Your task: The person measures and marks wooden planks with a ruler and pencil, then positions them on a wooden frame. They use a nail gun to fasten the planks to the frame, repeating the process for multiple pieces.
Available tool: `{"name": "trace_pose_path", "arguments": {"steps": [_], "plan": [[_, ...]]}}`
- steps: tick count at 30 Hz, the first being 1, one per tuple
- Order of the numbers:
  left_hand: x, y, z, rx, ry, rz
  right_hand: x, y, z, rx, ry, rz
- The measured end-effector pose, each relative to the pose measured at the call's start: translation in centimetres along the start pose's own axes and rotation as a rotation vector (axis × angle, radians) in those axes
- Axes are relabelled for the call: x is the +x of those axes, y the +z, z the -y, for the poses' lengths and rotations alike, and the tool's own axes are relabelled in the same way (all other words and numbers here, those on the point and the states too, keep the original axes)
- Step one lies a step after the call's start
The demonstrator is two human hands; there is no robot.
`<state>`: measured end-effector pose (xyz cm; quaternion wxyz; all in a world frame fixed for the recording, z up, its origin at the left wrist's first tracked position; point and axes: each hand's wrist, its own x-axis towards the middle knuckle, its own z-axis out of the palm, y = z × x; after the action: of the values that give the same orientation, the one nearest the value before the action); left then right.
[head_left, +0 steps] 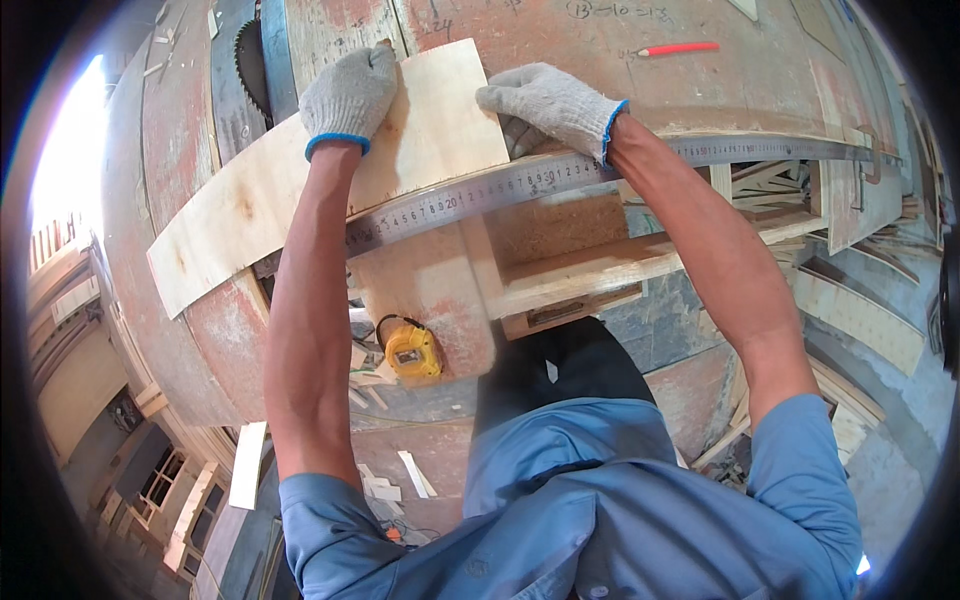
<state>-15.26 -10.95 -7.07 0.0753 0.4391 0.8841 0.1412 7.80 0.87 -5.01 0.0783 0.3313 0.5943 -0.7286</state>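
Observation:
A long, pale plywood strip [435,120] lies across the workbench, its left end reaching toward me. My left hand [350,95], in a grey knit glove with a blue cuff, is closed over the strip's far edge. At the strip's right end, my right hand [550,105], gloved the same way, has its fingers bent around the corner; some fingertips are hidden. A long metal ruler [470,193] runs along the bench's near edge, just below the strip and under my right wrist. Close beyond my left hand stands a toothed circular saw blade [250,65].
A red pencil [680,48] lies on the far bench top [590,60]. Nearer me, a yellow tape measure [412,350] rests on a board. An open wooden compartment [570,235] sits below the ruler. Wood offcuts [385,485] are scattered low down, and boards [865,320] are stacked at right.

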Motion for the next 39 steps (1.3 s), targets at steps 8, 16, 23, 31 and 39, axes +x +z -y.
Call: {"name": "trace_pose_path", "arguments": {"steps": [8,16,23,31,39], "plan": [[-0.1,0.5,0.0,0.019,0.029,-0.058,-0.1,-0.1,-0.1,-0.019,-0.030,-0.009],[-0.4,0.9,-0.3,0.006,0.039,-0.129,-0.4,-0.2,0.2,-0.052,-0.033,-0.018],[-1.4,1.1,-0.3,0.013,0.091,-0.231,-3.9,1.7,-1.0,-0.513,-0.617,-0.493],[-2.1,1.4,0.1,0.112,0.295,-0.499,-5.1,1.7,-1.7,-0.692,-0.696,-0.269],[-2.5,1.7,-0.6,0.144,0.241,-0.480,-5.1,2.2,-2.0,-0.797,-0.814,-0.329]]}}
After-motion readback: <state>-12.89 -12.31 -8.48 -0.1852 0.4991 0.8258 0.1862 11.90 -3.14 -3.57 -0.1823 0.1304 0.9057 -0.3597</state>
